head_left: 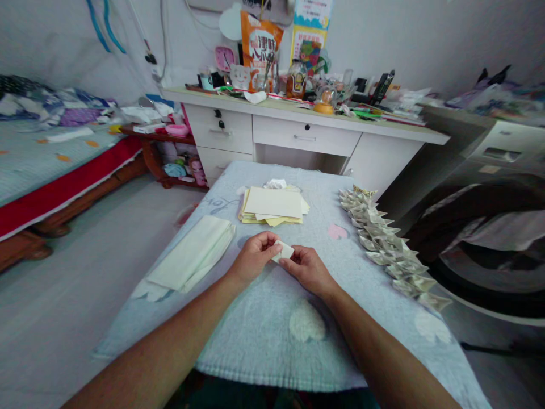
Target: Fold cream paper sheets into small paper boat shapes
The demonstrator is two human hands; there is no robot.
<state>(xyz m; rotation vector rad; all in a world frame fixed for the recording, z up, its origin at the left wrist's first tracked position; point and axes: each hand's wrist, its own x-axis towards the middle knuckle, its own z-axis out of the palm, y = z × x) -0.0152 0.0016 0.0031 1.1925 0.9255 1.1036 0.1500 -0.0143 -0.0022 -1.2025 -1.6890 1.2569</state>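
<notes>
A small folded piece of pale paper (283, 250) sits just below the centre of the frame, held between both hands above the bench (272, 324), which is draped in a light blue towel. The left hand (254, 258) curls over the paper's left end, thumb and fingers pinching it closed. The right hand (309, 268) meets it from the right, fingers bent and pinching the other end, so the two hands almost touch around the paper.

Just above the hands, toward the middle of the frame, lies a stack of yellowish paper sheets (273, 205), with a crumpled white scrap (275, 183) at its far edge. To the left of centre a thicker pile of pale folded sheets (193, 254) lies at an angle on the towel. Along the right side of the bench a long row of folded paper pieces (389, 247) runs diagonally from the upper middle toward the lower right.

Beyond the bench, a cluttered white desk (306, 136) fills the upper centre, and a bed (46, 165) with a red edge occupies the upper left.
</notes>
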